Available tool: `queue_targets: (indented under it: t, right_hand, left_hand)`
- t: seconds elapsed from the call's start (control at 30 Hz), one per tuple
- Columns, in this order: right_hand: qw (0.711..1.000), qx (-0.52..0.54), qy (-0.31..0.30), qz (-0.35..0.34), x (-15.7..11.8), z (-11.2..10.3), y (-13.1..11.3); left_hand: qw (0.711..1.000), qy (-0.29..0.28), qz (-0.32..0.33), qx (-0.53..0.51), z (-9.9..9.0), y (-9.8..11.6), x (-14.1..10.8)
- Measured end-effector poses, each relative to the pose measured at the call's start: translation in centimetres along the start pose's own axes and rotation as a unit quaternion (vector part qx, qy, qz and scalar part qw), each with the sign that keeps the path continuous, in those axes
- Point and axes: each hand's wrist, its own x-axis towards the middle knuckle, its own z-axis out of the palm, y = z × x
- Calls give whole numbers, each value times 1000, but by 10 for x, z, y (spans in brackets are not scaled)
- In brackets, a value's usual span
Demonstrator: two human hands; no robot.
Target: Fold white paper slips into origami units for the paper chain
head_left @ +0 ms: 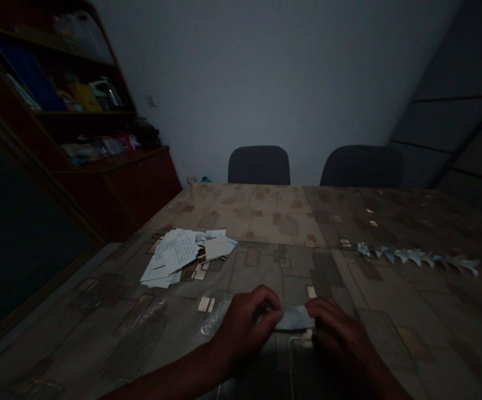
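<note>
While cabinet (149,180) laden, paper (295,318) between hands (249,319).

Red cab. (141,180) w/ shelves, L side; wall outlet (151,100) nr. it. 2 dk. chairs (259,165) behind worktop (261,214), far side.

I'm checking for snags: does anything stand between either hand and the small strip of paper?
Nothing visible does: the left hand and right hand hold opposite ends of the paper strip.
</note>
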Motion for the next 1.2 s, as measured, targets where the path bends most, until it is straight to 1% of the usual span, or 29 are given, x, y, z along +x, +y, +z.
queue_targets:
  t: [0.03, 0.07, 0.1, 0.13, 0.2, 0.27, 0.33, 0.4, 0.43, 0.5, 0.57, 0.6, 0.7, 0.77, 0.83, 0.9, 0.93, 0.97, 1.0, 1.03, 1.1, 1.2]
  right_hand:
    - [1000, -1, 0, -3, 0, 1, -1]
    - [1000, 2, 3, 10, 0, 2, -2]
    - [999, 13, 8, 37, -1, 5, -1]
    - [997, 31, 2, 68, -2, 8, 0]
    - [986, 79, 26, 142, -4, 14, 6]
    - [977, 108, 50, 177, -5, 20, 13]
    - [973, 113, 64, 190, -7, 22, 19]
    - [969, 120, 89, 196, -7, 21, 21]
    - [966, 131, 93, 201, -7, 19, 22]
    - [960, 162, 79, 215, -6, 15, 21]
    - [956, 180, 55, 227, -6, 14, 19]
    - [956, 179, 53, 228, -6, 14, 18]
    - [961, 148, 75, 219, -8, 18, 15]
    - [964, 127, 82, 218, -10, 21, 14]
    - [967, 99, 72, 223, -10, 20, 12]
    - [978, 43, 46, 200, -10, 15, 12]
    - [985, 3, 30, 169, -9, 12, 12]
    - [992, -34, 9, 117, -9, 9, 13]
    - [996, -68, 8, 59, -9, 7, 15]
    - [995, -99, -3, 10, -9, 4, 17]
    - [987, -151, -22, -51, -9, 2, 23]
    - [974, -200, -55, -95, -10, 4, 33]
  left_hand:
    - [998, 8, -50, -30, 1, 2, 1]
    - [995, 5, -81, -65, 3, 3, 2]
    - [990, 1, -102, -97, 5, 4, 3]
    - [986, -7, -113, -122, 6, 4, 4]
    - [982, -20, -122, -143, 8, 3, 6]
    - [987, -24, -109, -118, 8, 0, 6]
    - [997, -27, -51, -51, 6, -5, 5]
    - [997, -38, 51, 41, 5, -10, 2]
    - [990, -43, 99, 85, 5, -13, 1]
    - [970, -45, 165, 174, 6, -18, -2]
    - [948, -38, 202, 244, 9, -21, -5]
    - [938, -31, 220, 268, 11, -22, -6]
    - [913, -8, 260, 315, 15, -19, -8]
    - [902, 5, 272, 335, 15, -17, -8]
    - [897, 17, 279, 344, 15, -15, -8]
    - [896, 25, 283, 341, 14, -16, -7]
    - [898, 26, 284, 336, 14, -18, -7]
    - [900, 25, 281, 332, 14, -19, -7]
    - [904, 23, 275, 328, 14, -21, -7]
    - [907, 19, 267, 325, 15, -23, -7]
    - [911, 14, 255, 323, 16, -27, -8]
    - [920, -2, 234, 315, 17, -30, -11]
